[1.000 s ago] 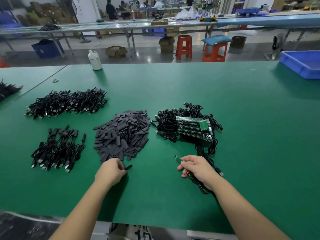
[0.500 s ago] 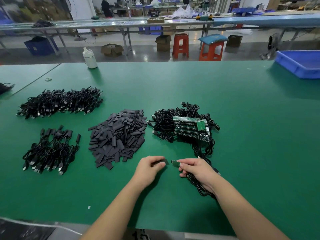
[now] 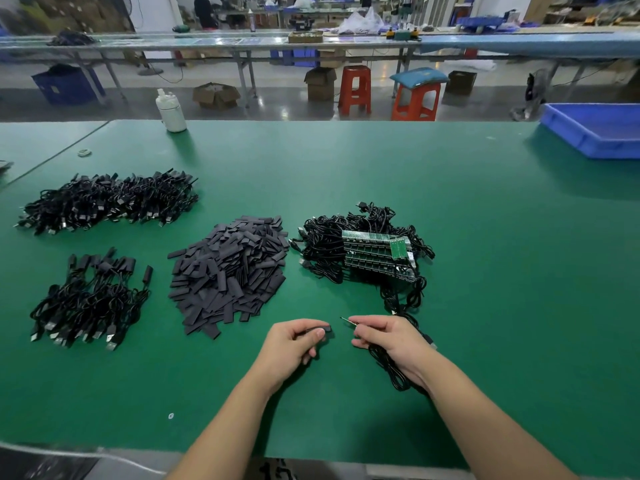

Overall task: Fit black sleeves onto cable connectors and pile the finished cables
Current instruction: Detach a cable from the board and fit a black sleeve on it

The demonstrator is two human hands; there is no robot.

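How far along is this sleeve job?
Done: a small pile of sleeved cables at near left. In hand: the left hand pinches a sleeve, the right hand a connector, not yet joined. Left: a heap of bare cables and loose sleeves.

Head view looks forward and down over green table [image 3: 450, 209]

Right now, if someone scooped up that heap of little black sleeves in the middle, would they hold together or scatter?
The sleeve heap would probably scatter: its flat pieces lie loose and crisscrossed, with strays at the edges. Each likely weighs very little, since the left hand pinches one sleeve with fingertips alone. Being flat, they seem unlikely to roll.
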